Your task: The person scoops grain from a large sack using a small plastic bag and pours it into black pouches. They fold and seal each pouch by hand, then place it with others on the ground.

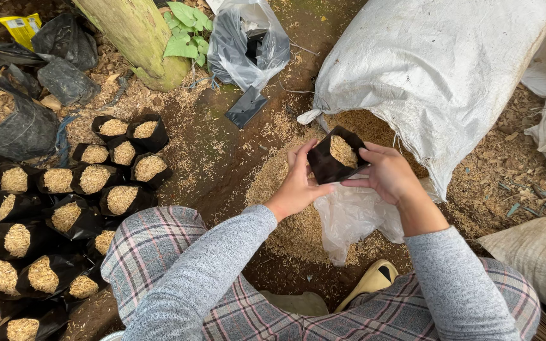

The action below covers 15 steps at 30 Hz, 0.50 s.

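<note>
A small black plastic grow bag (pixel 331 165) partly filled with tan rice husk is held between both my hands, above a heap of loose husk (pixel 285 189) on the ground. My left hand (pixel 299 182) grips the bag's left side and bottom. My right hand (pixel 388 170) holds its right side, fingers curled around the rim. The bag tilts toward me with its mouth open. Grey sleeves cover both forearms, and my plaid-trousered knees are below.
A large white woven sack (pixel 437 69) spills husk at the right. Several filled black bags (pixel 64 215) stand in rows at the left. A tree trunk (pixel 137 38), a clear plastic bag (pixel 248 41) and another sack (pixel 538 259) surround the spot.
</note>
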Each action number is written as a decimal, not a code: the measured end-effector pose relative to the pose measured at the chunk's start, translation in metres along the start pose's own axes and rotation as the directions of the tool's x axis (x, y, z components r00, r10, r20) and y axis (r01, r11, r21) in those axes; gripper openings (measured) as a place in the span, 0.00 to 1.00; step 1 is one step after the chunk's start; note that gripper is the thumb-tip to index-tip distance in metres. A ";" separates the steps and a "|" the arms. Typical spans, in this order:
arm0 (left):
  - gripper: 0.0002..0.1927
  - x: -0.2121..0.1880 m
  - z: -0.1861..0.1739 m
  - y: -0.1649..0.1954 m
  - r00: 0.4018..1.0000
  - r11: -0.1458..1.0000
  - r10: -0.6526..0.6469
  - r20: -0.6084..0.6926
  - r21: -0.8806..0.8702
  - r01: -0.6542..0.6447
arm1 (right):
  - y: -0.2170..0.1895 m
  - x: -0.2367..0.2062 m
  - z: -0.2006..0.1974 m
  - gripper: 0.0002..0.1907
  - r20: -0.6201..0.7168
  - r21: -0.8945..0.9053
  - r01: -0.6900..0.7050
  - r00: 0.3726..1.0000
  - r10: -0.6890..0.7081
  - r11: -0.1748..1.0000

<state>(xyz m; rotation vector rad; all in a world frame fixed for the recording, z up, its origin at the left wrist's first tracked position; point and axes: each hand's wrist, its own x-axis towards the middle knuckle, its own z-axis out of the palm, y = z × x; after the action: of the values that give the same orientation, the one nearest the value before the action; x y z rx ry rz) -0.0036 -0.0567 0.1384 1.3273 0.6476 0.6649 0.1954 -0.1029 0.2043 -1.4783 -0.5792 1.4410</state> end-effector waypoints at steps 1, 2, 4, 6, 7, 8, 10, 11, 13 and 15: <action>0.52 -0.001 -0.001 -0.001 0.999 0.996 -0.032 0.017 -0.078 0.033 | 0.000 0.002 -0.005 0.24 -0.028 -0.037 -0.019 0.999 0.018 0.999; 0.54 -0.001 -0.001 -0.003 0.997 0.986 -0.062 0.035 -0.155 0.066 | 0.001 0.005 -0.009 0.24 -0.055 -0.074 -0.039 0.998 0.035 0.997; 0.53 0.002 -0.001 -0.005 0.976 0.931 -0.204 0.074 -0.292 0.217 | 0.005 0.007 -0.014 0.23 -0.084 -0.163 -0.052 0.996 0.038 0.985; 0.54 0.003 -0.004 -0.008 0.947 0.902 -0.309 0.089 -0.287 0.321 | 0.015 0.011 -0.011 0.21 -0.069 -0.270 -0.030 0.998 0.012 0.962; 0.54 0.004 -0.005 -0.010 0.935 0.909 -0.347 0.072 -0.220 0.354 | 0.021 0.016 -0.007 0.21 -0.068 -0.319 -0.019 0.998 -0.002 0.948; 0.54 0.002 -0.008 -0.013 0.921 0.907 -0.387 0.049 -0.158 0.390 | 0.028 0.020 -0.002 0.21 -0.062 -0.369 -0.011 0.998 -0.013 0.929; 0.55 -0.002 -0.016 -0.018 0.888 0.874 -0.459 -0.012 -0.183 0.450 | 0.047 0.031 0.010 0.20 -0.027 -0.437 0.016 0.999 -0.031 0.900; 0.56 -0.005 -0.020 -0.020 0.870 0.857 -0.492 -0.034 -0.196 0.477 | 0.056 0.038 0.017 0.20 -0.004 -0.454 0.036 0.999 -0.042 0.890; 0.51 -0.010 -0.033 -0.020 0.854 0.875 -0.475 -0.213 -0.015 0.484 | 0.069 0.056 0.032 0.19 0.050 -0.474 0.074 0.997 -0.058 0.878; 0.48 -0.016 -0.051 -0.012 0.855 0.897 -0.389 -0.344 0.072 0.437 | 0.080 0.073 0.050 0.19 0.106 -0.474 0.101 0.993 -0.056 0.875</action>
<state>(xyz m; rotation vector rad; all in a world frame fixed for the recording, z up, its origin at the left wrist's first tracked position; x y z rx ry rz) -0.0514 -0.0371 0.1205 1.1656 1.2327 0.4852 0.1398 -0.0601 0.1078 -1.7492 -1.1029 1.3621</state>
